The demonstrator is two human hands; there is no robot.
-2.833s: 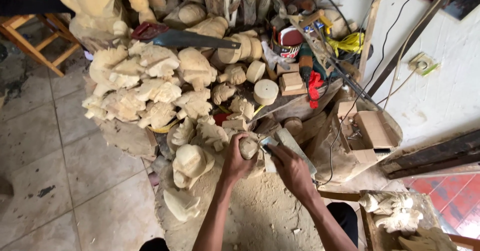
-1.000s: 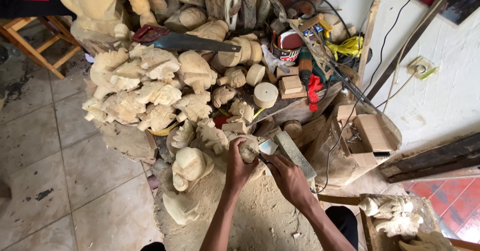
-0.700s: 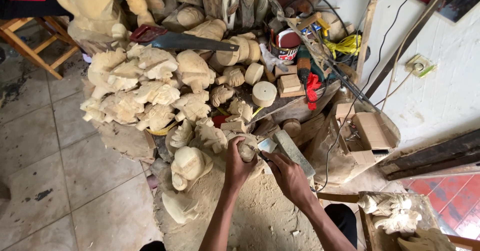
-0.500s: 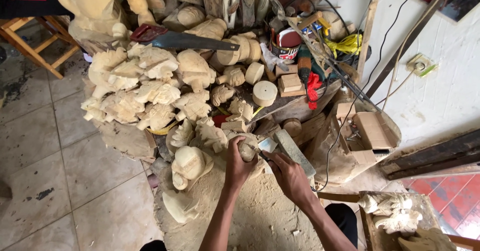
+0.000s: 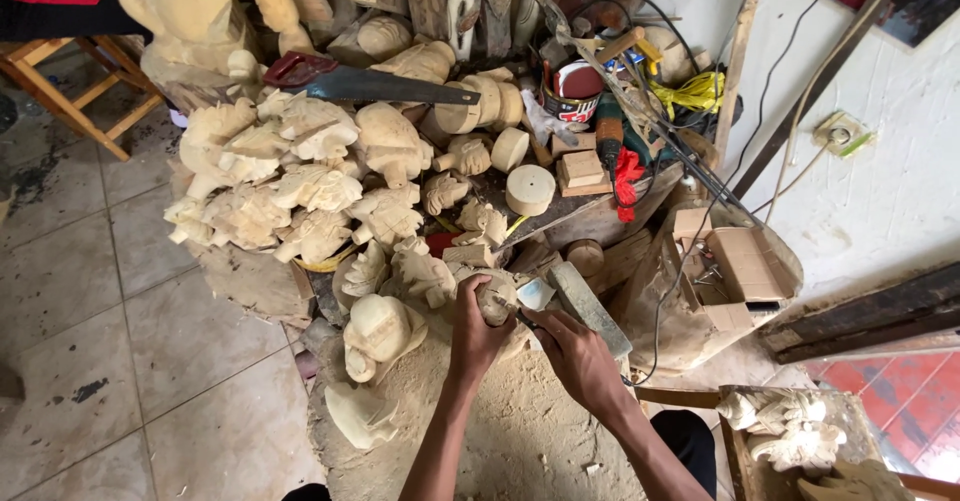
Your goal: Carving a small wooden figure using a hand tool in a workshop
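I observe the left hand (image 5: 478, 333) with its grip clamped around a small pale wooden carving (image 5: 497, 296), held just above the sawdust-covered floor (image 5: 520, 441). The right hand (image 5: 575, 356) has its grip together on a small flat piece (image 5: 536, 294), pale with a bluish edge, pressed against the carving's right side; I cannot tell what kind of tool it is. A grey sharpening block (image 5: 588, 307) lies just beside the right hand. A pile of unfinished carvings (image 5: 300, 181) and a handsaw (image 5: 365, 83) sit well apart, further up. I judge the step in hand to be surface work on the held carving. The next stroke calls for a firm left hold and contact along the same face.
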